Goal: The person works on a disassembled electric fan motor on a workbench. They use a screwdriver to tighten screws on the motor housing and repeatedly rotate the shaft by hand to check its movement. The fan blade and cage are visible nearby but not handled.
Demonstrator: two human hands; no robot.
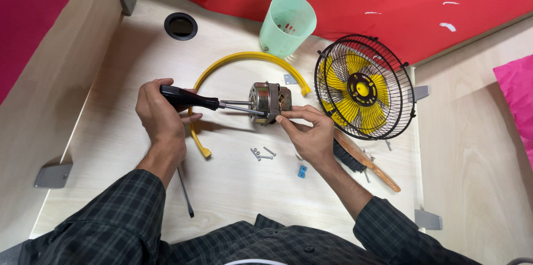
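Motor [267, 101] mid-worktop [233, 187], pinched by right hand [311, 134] fingers, screwdriver [191, 100] clenched in left hand [161, 112] with tip at its casing, hemmed by yellow ring [250, 56] behind, fan cage [363, 87] right, loose screws [262, 154] in front, bare room near the front edge.

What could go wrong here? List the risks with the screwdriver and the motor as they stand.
1. The screwdriver in the left hand points toward the right hand that steadies the small motor; a slip could jab those fingers.
2. The motor is held off the table by fingertips only, so it might twist or drop.
3. The loose screws near the hands could be knocked away and lost.
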